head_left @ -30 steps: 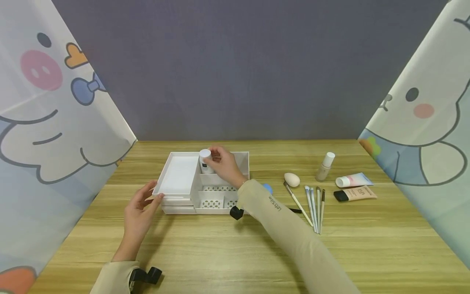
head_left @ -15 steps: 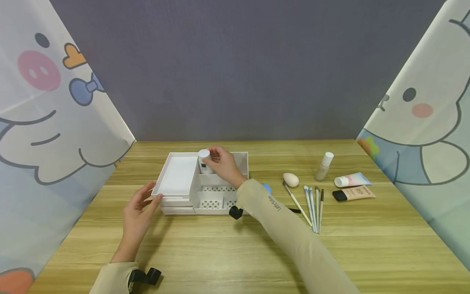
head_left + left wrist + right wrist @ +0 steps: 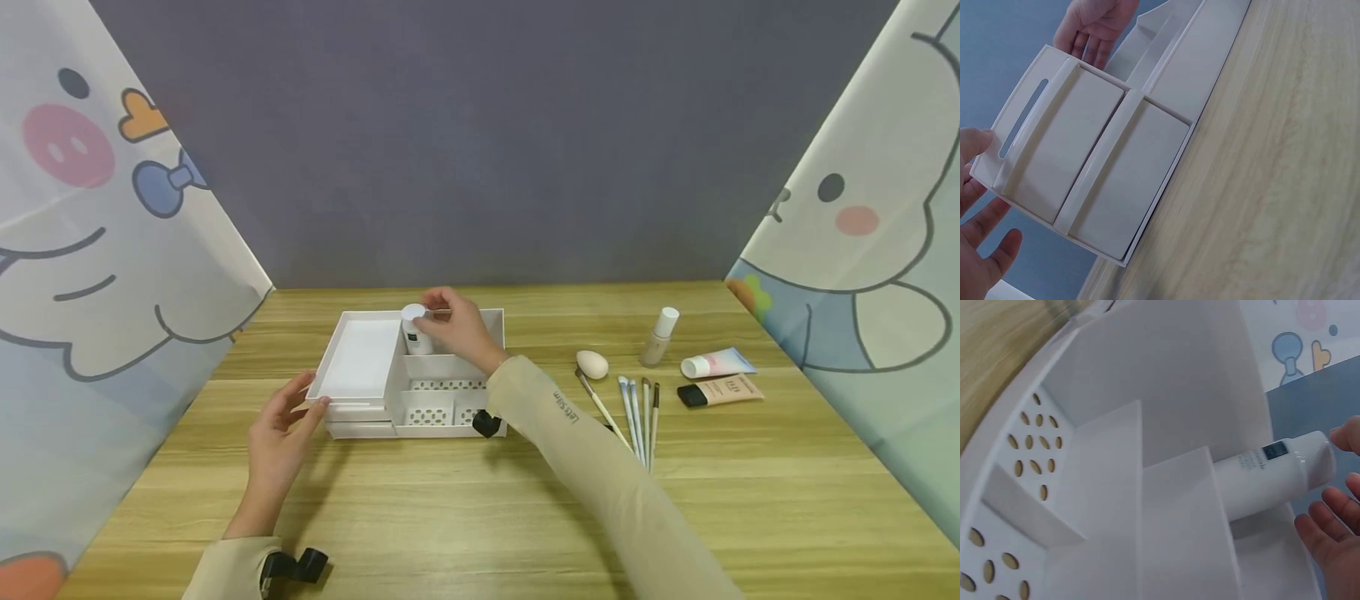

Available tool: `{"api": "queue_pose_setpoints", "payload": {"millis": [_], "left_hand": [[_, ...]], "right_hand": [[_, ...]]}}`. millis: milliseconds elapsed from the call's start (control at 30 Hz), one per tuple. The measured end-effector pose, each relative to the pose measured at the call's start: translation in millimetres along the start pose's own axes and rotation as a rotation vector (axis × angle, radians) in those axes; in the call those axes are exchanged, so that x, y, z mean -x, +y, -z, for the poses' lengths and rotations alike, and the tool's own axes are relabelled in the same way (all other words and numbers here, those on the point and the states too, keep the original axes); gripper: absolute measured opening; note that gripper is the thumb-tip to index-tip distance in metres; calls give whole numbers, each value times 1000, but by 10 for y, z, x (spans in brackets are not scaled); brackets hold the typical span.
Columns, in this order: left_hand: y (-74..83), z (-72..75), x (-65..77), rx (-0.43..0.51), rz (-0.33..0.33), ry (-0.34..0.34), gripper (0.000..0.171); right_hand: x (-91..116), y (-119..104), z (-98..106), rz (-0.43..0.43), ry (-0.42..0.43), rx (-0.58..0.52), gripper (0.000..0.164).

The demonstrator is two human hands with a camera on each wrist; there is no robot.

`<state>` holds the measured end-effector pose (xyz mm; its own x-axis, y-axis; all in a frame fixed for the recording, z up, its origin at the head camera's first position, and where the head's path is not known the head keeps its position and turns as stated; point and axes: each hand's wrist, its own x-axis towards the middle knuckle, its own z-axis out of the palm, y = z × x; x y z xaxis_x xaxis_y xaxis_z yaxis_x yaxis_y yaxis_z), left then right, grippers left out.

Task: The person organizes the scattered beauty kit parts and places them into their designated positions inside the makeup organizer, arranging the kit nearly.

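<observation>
Your right hand (image 3: 461, 329) is at the cap of the white bottle (image 3: 417, 340), with the fingers loosely bent and spread. In the right wrist view there is a gap between the fingers and the bottle; whether the thumb touches the cap, I cannot tell. The bottle stands upright, or nearly so, in the rear compartment of the white box (image 3: 363, 358), at the left end of this compartment, its cap above the rim.

Your left hand (image 3: 279, 437) holds the near left corner of the box – the thumb lies on the front, the other fingers are along the left side. Two drawers (image 3: 1129, 178), both pushed in, are in this front.

The box sits on the tabletop (image 3: 420, 517) near its far edge, to the left of the middle. To the right of the box lie an egg-shaped sponge (image 3: 592, 364), a long brush (image 3: 604, 408) touching or almost touching it, and four thinner brushes (image 3: 647, 421) side by side. Toward the far right corner stands a small bottle (image 3: 659, 337) with white cap; two tubes (image 3: 717, 362) lie nearer to the right edge.
</observation>
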<state>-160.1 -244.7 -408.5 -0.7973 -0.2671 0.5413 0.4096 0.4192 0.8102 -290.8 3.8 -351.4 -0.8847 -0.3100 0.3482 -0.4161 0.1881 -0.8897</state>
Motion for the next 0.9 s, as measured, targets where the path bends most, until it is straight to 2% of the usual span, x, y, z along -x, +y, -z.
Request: {"api": "queue_pose_setpoints", "payload": {"millis": [400, 667, 900], "left_hand": [[-32, -1, -3, 19, -15, 4, 42], [-14, 2, -2, 3, -16, -2, 42], [-12, 6, 4, -10, -4, -1, 43]], "right_hand": [[-19, -143, 242, 13, 26, 38, 43], [-41, -142, 512, 90, 74, 39, 42], [-23, -97, 798, 64, 113, 93, 42]]}}
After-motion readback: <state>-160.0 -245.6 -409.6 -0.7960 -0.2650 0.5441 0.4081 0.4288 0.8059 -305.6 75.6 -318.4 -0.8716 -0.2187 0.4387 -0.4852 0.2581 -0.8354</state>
